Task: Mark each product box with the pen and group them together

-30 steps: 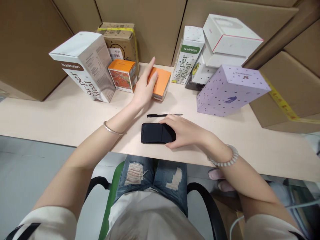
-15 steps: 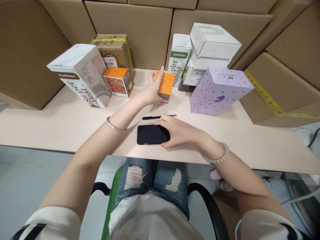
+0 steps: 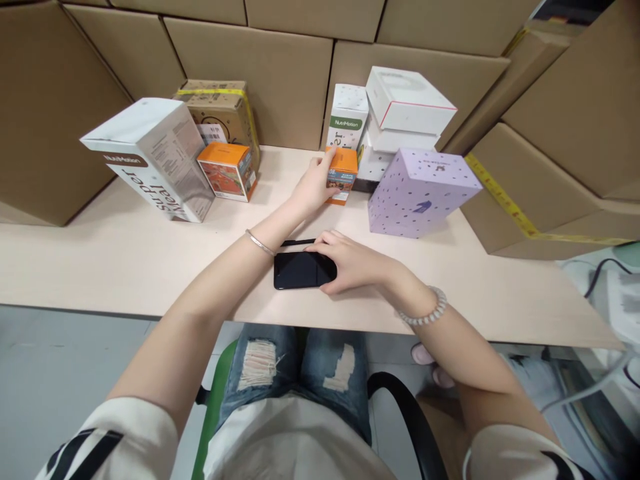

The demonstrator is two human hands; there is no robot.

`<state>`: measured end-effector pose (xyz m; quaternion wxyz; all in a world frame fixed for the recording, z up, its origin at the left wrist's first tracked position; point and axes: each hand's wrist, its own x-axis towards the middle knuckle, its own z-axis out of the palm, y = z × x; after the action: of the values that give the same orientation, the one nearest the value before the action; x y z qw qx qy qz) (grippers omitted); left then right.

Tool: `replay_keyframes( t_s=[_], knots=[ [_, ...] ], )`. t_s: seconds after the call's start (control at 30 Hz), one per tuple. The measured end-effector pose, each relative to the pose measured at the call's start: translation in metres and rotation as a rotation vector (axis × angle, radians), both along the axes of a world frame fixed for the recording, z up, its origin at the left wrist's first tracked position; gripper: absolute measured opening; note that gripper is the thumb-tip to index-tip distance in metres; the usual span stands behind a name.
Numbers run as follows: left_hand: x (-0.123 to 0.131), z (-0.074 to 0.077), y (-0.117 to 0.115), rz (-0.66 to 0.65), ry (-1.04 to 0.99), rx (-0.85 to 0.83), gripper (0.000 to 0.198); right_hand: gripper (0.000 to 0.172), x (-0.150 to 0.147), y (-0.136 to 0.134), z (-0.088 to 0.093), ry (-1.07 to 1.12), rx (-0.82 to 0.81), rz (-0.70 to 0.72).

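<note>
My left hand (image 3: 317, 185) holds a small orange box (image 3: 343, 175) by its left side, thumb and fingers on it, in front of a narrow white box (image 3: 347, 120). Nearer to me, my right hand (image 3: 346, 261) grips the right end of a black phone (image 3: 300, 270) that lies flat on the table, thumb at the near edge and fingers at the far edge. Just behind the phone lies a black pen (image 3: 299, 243), partly hidden by my right fingers.
On the left stand a tall white box (image 3: 165, 160), a second orange box (image 3: 227, 171) and a brown taped box (image 3: 225, 110). Stacked white boxes (image 3: 410, 103) and a purple box (image 3: 420, 193) stand right. Large cartons (image 3: 255, 73) line the back of the table (image 3: 125, 267).
My left hand has shifted right with the orange box, which now stands more upright and shows its front face. My right hand stays on the phone. The view has shifted slightly.
</note>
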<state>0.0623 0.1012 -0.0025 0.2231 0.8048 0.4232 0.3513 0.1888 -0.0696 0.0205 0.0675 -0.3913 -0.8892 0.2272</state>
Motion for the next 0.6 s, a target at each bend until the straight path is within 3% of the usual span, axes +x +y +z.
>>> replay_keyframes(
  t_s=[0.13,0.23,0.43,0.5,0.6],
  knots=[
    [-0.021,0.007,-0.017,0.038,-0.033,0.179,0.076,0.076,0.002,0.003,-0.004,0.032,-0.004,0.001],
    [-0.055,0.017,-0.025,0.163,-0.055,0.278,0.057,0.074,0.004,0.004,-0.007,0.045,0.005,0.003],
    [-0.124,0.020,-0.025,0.554,0.001,0.267,0.084,0.079,0.005,0.007,-0.012,0.079,0.018,-0.015],
    [-0.135,0.015,-0.026,0.601,0.005,0.237,0.080,0.068,0.005,0.008,-0.013,0.150,0.013,-0.025],
    [-0.141,0.009,-0.030,0.605,0.035,0.201,0.067,0.038,0.005,0.011,-0.015,0.289,0.051,-0.076]
  ],
)
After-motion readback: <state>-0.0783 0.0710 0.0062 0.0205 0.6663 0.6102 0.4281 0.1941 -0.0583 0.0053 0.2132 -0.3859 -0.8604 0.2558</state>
